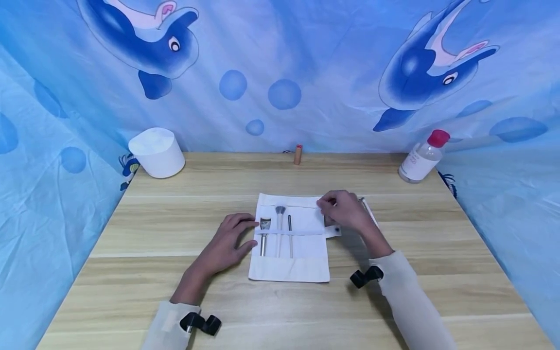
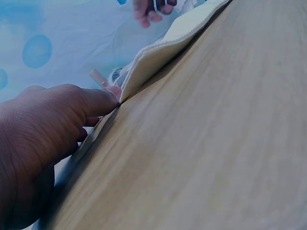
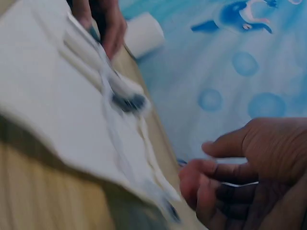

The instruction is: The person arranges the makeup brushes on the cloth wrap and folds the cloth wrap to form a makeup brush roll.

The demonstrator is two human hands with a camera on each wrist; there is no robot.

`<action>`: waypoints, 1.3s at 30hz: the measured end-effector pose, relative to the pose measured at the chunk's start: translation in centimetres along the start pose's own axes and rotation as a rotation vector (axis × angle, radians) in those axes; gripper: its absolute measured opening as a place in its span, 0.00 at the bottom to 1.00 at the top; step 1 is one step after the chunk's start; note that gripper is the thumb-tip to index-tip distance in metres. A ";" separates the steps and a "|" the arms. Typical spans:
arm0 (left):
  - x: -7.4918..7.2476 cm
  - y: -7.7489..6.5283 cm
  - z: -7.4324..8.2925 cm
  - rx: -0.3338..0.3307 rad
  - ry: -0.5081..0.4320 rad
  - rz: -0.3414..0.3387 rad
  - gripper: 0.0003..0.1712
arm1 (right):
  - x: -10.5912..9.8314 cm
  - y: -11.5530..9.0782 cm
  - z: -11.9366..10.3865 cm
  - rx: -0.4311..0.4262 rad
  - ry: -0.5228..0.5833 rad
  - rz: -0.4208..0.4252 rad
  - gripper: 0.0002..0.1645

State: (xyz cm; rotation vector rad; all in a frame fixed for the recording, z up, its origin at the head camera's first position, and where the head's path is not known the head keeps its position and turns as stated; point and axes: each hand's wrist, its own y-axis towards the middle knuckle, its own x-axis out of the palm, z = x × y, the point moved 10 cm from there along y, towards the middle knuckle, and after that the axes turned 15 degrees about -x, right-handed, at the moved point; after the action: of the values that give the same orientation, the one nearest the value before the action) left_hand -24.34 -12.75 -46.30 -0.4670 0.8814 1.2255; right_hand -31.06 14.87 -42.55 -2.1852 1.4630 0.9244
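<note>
A white cloth brush roll [image 1: 306,267] lies unrolled on the table. Its cross strap holds a wide flat makeup brush [image 1: 264,238], a fluffy makeup brush [image 1: 280,218] and a thin dark-tipped makeup brush [image 1: 290,233]. My left hand [image 1: 225,243] rests at the roll's left edge; in the left wrist view the thumb [image 2: 103,99] touches the cloth's edge. My right hand [image 1: 345,211] is over the roll's upper right corner, and in the right wrist view its fingers [image 3: 196,177] bend loosely with nothing seen between them. A strap tab with a dark snap [image 1: 334,231] sticks out below it.
Right of my right hand lies a thin white stick-like item [image 1: 369,211], partly hidden. A white paper roll [image 1: 157,153] stands at the back left, a small brown tube [image 1: 298,154] at the back middle, and a red-capped clear bottle [image 1: 422,158] at the back right.
</note>
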 end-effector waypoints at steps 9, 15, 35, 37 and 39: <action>0.0 0.0 -0.3 -0.014 -0.002 -0.009 0.26 | -5.8 -2.9 3.6 0.081 -0.338 0.074 0.15; 0.2 -0.1 -0.4 -0.025 -0.002 -0.021 0.27 | -6.6 -4.5 5.9 0.185 -0.388 0.034 0.15; 0.1 0.0 -0.1 -0.011 -0.008 -0.001 0.26 | -5.1 -3.8 7.3 0.152 -0.434 0.138 0.09; 0.0 0.0 -0.1 -0.002 -0.007 0.003 0.26 | -5.0 -3.7 7.2 0.154 -0.432 0.141 0.09; 0.0 0.0 -0.1 0.005 -0.006 0.007 0.26 | -4.9 -3.7 7.2 0.161 -0.419 0.136 0.09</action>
State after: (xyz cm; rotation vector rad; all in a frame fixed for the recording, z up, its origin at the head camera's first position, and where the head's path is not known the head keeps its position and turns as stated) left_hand -24.37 -12.78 -46.34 -0.4565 0.8818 1.2300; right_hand -31.23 24.06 -44.66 -1.6671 1.4314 1.1795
